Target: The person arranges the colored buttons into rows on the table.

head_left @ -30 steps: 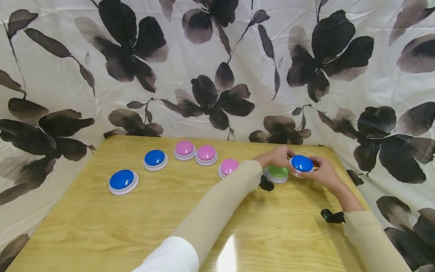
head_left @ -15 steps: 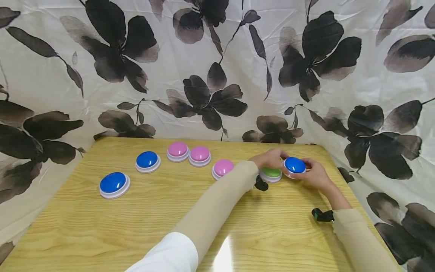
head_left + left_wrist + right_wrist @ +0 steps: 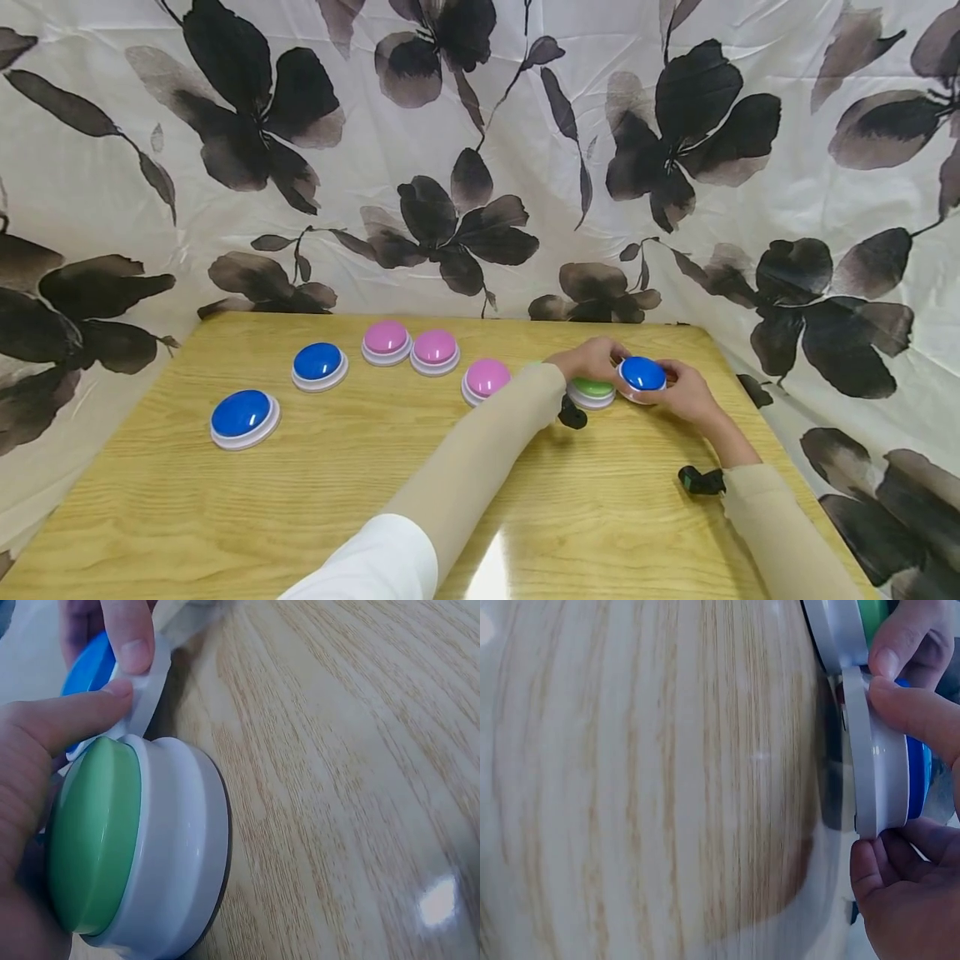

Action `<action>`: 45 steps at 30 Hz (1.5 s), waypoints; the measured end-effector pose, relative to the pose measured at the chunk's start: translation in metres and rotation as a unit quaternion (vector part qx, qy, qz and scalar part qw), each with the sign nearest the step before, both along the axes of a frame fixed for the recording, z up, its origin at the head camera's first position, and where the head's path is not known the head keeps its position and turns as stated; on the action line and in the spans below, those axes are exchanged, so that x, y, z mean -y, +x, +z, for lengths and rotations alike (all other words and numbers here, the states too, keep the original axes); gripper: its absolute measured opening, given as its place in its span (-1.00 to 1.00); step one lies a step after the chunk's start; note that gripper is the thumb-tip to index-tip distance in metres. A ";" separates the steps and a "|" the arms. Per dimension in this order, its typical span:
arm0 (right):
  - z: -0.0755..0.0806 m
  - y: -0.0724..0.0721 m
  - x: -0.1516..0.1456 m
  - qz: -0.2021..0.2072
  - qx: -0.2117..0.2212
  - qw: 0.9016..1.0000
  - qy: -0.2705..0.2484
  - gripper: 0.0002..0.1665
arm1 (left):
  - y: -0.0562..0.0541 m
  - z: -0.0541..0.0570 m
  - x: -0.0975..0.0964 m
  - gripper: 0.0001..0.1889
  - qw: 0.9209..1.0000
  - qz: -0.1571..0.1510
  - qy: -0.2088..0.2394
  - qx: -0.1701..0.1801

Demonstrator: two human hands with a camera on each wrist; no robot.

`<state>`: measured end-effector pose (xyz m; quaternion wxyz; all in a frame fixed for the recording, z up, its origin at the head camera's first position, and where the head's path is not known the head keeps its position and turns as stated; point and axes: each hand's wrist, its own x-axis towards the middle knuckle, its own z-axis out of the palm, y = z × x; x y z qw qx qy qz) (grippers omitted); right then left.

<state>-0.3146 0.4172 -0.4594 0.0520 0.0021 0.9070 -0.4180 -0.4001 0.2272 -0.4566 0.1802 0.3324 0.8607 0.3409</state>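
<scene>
A blue push button (image 3: 642, 373) with a white base is held between both hands at the table's right side. My left hand (image 3: 596, 361) grips its left side, thumb on the white rim in the left wrist view. My right hand (image 3: 686, 392) holds the opposite side, thumb and fingers spread round the base (image 3: 885, 765). The right wrist view shows that base tipped a little, with a shadowed gap between it and the table. Right beside it stands a green push button (image 3: 172, 840), close under my left hand and partly hidden by it in the head view.
On the wooden table (image 3: 360, 483), a pink button (image 3: 487, 377) stands behind my left forearm. Two more pink buttons (image 3: 435, 347) sit close together at the back. Farther left are a blue button (image 3: 318, 363) and another blue button (image 3: 242, 414). A floral cloth (image 3: 465, 125) hangs behind.
The head view has turned slightly right, shifting everything left. Both hands have lowered the blue button a little and brought it slightly closer to the green one.
</scene>
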 end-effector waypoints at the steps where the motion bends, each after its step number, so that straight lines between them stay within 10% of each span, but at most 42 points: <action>1: -0.001 0.000 0.000 0.002 -0.001 1.000 -0.002 0.15 | 0.000 0.000 0.000 -0.29 1.000 0.002 -0.006 0.001; 45: -0.006 0.007 0.006 0.000 0.035 0.999 -0.014 0.20 | 0.013 0.002 0.005 -0.29 0.997 0.035 -0.074 -0.007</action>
